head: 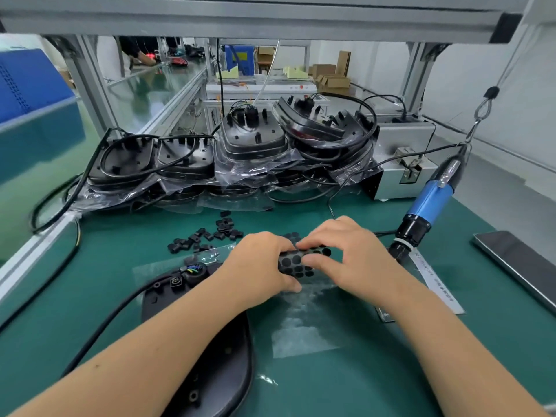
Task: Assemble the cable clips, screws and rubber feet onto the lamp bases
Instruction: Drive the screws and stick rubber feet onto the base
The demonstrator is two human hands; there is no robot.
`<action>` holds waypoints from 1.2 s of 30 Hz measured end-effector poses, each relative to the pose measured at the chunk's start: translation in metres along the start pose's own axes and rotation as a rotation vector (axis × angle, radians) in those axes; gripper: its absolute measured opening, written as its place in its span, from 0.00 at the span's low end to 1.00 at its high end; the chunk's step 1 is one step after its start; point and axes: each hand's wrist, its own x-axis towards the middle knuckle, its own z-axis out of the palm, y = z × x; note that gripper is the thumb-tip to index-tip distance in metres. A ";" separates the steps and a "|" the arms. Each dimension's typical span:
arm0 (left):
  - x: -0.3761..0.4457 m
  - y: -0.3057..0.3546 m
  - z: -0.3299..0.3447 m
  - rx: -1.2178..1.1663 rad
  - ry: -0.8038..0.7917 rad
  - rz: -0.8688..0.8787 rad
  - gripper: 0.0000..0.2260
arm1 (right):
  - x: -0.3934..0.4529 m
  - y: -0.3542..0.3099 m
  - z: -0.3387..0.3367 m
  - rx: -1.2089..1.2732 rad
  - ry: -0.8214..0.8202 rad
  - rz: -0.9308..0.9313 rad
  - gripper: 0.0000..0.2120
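both hands over green tabletop (391, 371): left hand (264, 266) grip curled round sheet of rubber feet (296, 263), right hand (346, 251) fingertips pinching a foot on it. lamp base (216, 371) under left forearm, cable clips (207, 234) just behind.

A factory work line, a long green belt (150, 82) running past metal frames (90, 82), piles of black lamp bases (252, 136) in plastic bags, a hanging blue power screwdriver (427, 203), cardboard boxes (334, 81) far behind
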 end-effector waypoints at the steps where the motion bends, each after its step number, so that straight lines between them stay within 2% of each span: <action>1: 0.000 0.000 0.000 -0.010 0.007 0.006 0.12 | 0.001 0.000 -0.001 -0.014 -0.006 0.008 0.09; 12: -0.005 -0.007 -0.002 -0.253 0.080 0.047 0.11 | 0.000 0.000 0.000 -0.018 0.000 0.089 0.05; 15: -0.005 -0.009 -0.002 -0.206 0.081 0.029 0.12 | -0.002 -0.001 0.002 -0.027 -0.009 0.093 0.06; 19: -0.005 -0.008 0.000 -0.223 0.124 -0.017 0.05 | -0.003 -0.003 0.004 0.011 0.006 0.095 0.06; 24: -0.004 -0.007 0.001 -0.244 0.137 -0.029 0.07 | 0.000 -0.006 0.004 -0.037 0.013 0.088 0.03; 30: -0.003 -0.004 0.000 -0.256 0.152 -0.040 0.04 | 0.001 -0.011 0.004 -0.184 0.055 0.041 0.02; 36: -0.003 -0.002 -0.001 -0.218 0.152 -0.050 0.05 | 0.002 -0.015 0.006 -0.187 0.099 0.046 0.02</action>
